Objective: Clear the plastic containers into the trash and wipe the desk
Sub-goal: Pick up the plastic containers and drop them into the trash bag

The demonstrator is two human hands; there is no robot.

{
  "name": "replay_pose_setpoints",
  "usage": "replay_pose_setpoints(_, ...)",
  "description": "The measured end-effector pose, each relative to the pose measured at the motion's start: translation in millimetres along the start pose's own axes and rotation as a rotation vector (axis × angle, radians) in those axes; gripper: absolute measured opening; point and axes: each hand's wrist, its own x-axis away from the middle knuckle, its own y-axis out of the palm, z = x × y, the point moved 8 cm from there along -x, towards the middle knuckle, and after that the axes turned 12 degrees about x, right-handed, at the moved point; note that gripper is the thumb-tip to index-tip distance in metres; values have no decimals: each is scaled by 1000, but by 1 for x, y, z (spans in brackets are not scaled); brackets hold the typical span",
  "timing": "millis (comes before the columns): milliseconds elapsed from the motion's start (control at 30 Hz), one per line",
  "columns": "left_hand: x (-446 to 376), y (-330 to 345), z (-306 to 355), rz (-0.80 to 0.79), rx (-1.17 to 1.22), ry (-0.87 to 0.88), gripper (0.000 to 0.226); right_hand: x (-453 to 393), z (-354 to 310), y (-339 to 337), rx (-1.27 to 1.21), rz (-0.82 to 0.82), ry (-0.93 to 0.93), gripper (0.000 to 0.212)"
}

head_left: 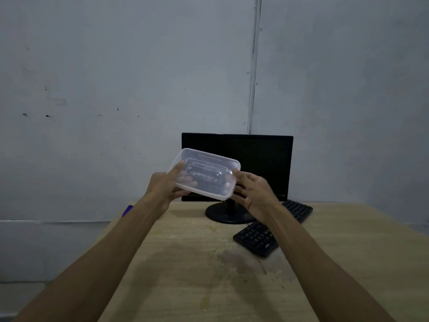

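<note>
Both bare arms reach forward, hands raised side by side. The left hand (167, 187) grips the container (204, 174), thumb on top. The right hand (254, 194) is spread, fingertips at its edge.

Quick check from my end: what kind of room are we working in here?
Most likely a bare office or workroom: a wooden desk against plain grey walls, with a dark monitor and a black keyboard on it. Both hands hold a clear plastic container above the desk.

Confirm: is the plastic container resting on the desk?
No, the plastic container is held up off the desk between both hands, in front of the monitor.
</note>
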Motion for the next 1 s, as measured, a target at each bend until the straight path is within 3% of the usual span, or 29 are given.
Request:
replay_pose_setpoints(133,-1,3,4,81,16,108,46,6,10,18,15,-161,96,40)
replay_pose_setpoints(467,2,13,-8,102,28,115,46,-6,9,16,-161,30,-22,33)
replay_pose_setpoints(700,14,27,-20,-120,14,-84,52,-9,11,5,-173,190,-130,28)
replay_pose_setpoints(867,19,33,-21,-170,8,-79,55,-6,20,17,-214,100,-79,38)
replay_pose_setpoints(1000,21,30,-29,-158,-25,-80,57,-4,12,22,-88,82,-121,40)
